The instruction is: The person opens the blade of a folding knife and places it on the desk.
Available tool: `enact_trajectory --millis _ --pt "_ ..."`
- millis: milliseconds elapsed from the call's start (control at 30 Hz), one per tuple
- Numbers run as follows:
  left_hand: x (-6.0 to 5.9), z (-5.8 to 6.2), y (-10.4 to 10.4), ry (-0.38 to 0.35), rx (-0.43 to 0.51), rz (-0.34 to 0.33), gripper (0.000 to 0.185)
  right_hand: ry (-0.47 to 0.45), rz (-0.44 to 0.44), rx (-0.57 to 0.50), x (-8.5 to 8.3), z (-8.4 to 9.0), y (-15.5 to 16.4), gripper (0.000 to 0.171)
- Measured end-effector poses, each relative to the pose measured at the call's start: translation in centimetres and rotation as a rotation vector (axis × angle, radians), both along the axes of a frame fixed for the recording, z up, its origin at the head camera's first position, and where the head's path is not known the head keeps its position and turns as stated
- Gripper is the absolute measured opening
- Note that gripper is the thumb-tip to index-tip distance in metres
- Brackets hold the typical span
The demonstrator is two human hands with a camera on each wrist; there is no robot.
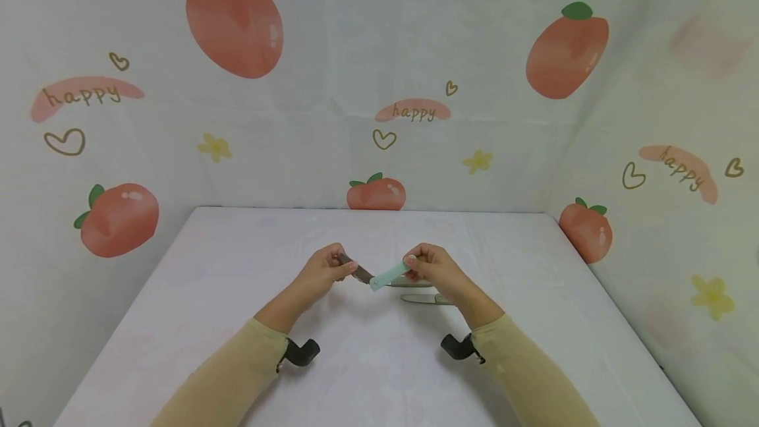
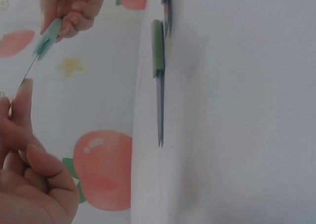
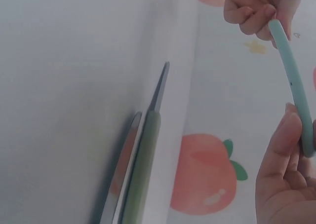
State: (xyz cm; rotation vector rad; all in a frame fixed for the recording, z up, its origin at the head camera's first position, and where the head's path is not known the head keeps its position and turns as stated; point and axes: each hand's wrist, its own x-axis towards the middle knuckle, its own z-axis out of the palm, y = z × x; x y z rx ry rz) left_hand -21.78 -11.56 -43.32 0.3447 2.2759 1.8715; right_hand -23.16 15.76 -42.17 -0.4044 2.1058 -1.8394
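The scene is lit evenly and brightly by soft, diffuse light; no glare is seen on the white cloth-covered table. Only faint, blurred shadows are cast beneath the two forearms in the head view. Straight edges are bowed toward the borders of that view by wide-angle distortion. Both wrist views are rendered hazy and washed out, and the nearest fingers are left out of focus.
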Motion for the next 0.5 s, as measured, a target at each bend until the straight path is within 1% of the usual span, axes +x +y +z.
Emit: enact_trajectory --millis 200,367,500 --pt "0.0 -0.3 0.6 0.001 0.087 0.139 0.021 -0.018 -0.121 -0.067 -0.1 -0.4 -0.7 0.016" --pt "0.1 -0.5 1.1 -0.005 0.139 0.236 0.019 -0.028 -0.218 -0.116 -0.2 -0.8 -1.3 0.015" --pt "-0.1 -0.6 1.5 -0.003 0.207 0.301 0.019 -0.024 -0.290 -0.182 -0.2 -0.9 -2.0 0.014"
